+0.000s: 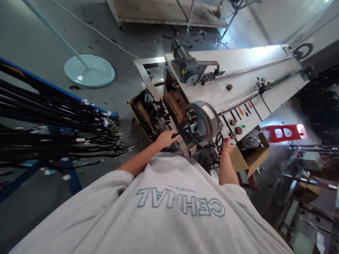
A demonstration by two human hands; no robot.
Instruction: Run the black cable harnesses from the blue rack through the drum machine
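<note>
Evidently, in the head view, the person's left hand is closed around a slim, dark black piece, which sticks out past the fingers toward a large round grey reel with a pale label. The reel stands just ahead and to the right of that hand, at the near edge of a long, white-topped bench. Whether the piece joins the reel cannot be told.

The right hand, with a thin red cord at its wrist, is at the bench's near edge, fingers partly curled; whether it grips anything is too small to tell. Just to its left lie black looped handles, probably scissors. Just beyond its fingertips are a black button with a yellow ring and a red button. To its right is an open cardboard box with clear plastic inside.

As a judgement, good handling calls for a firm, straight pull from the left hand, knuckles clear of the reel's rim. The right fingers should act lightly and precisely, since a careless brush could press a button or snag the loops.
</note>
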